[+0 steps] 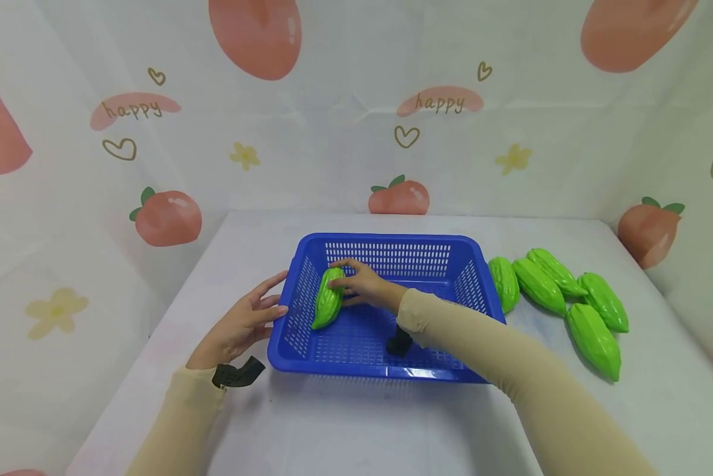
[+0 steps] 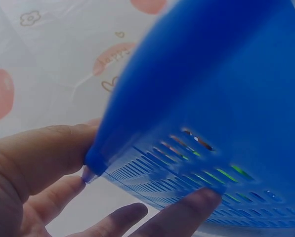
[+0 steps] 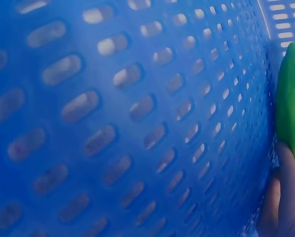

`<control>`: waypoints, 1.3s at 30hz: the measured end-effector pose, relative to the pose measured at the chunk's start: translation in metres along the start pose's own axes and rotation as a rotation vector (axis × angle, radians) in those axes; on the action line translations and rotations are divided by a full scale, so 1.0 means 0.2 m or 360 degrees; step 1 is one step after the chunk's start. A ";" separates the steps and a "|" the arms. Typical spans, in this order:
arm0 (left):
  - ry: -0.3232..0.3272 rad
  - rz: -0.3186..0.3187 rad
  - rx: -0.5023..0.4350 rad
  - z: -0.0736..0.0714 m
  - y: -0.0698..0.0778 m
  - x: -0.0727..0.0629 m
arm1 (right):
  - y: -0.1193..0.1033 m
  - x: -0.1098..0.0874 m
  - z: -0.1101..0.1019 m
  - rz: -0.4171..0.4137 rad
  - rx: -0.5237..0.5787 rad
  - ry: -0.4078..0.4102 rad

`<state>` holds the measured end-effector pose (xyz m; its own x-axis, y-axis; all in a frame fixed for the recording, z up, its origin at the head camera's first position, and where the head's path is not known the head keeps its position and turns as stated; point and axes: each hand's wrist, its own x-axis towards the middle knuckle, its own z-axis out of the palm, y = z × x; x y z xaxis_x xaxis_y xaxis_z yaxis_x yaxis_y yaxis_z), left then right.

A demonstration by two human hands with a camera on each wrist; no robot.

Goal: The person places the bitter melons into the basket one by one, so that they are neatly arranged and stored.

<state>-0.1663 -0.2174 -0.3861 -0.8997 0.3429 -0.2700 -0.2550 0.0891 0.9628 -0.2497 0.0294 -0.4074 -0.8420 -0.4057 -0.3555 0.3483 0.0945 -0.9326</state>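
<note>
Peach-printed cloth (image 1: 333, 142) backs the white table (image 1: 333, 423). At the left end inside the slotted blue basket (image 1: 386, 238), the right hand (image 1: 365, 284) pinches a ribbed green bitter melon (image 1: 327, 309); the left hand (image 1: 240, 327), fingers extended, touches the rim (image 1: 290, 281). Steadying the basket while easing the melon fully down before releasing should prevent rolling.

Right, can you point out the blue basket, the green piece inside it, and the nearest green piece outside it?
Blue basket (image 1: 344, 368): head view, on its near rim.
Green piece inside (image 1: 327, 305): head view, on its lower middle.
Nearest green piece outside (image 1: 594, 342): head view, mid-body.
</note>
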 end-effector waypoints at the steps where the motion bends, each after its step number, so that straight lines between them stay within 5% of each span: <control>1: -0.0001 0.0002 0.0001 0.00 0.00 0.00 | 0.00 0.00 0.00 -0.0004 0.0004 -0.0004; 17: 0.0025 -0.0015 0.0005 0.01 0.00 0.00 | 0.00 0.00 0.01 0.0019 -0.0152 0.0010; 28: 0.0012 -0.0030 -0.0009 0.00 0.00 0.00 | -0.01 0.00 0.01 0.0054 -0.0009 -0.0099; 39: 0.0013 -0.0051 -0.0039 0.00 0.00 -0.01 | 0.00 0.01 0.02 0.0051 -0.0174 -0.0102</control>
<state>-0.1650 -0.2172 -0.3857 -0.8937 0.3327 -0.3011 -0.2924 0.0771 0.9532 -0.2497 0.0244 -0.4070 -0.8018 -0.4578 -0.3841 0.3250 0.2053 -0.9232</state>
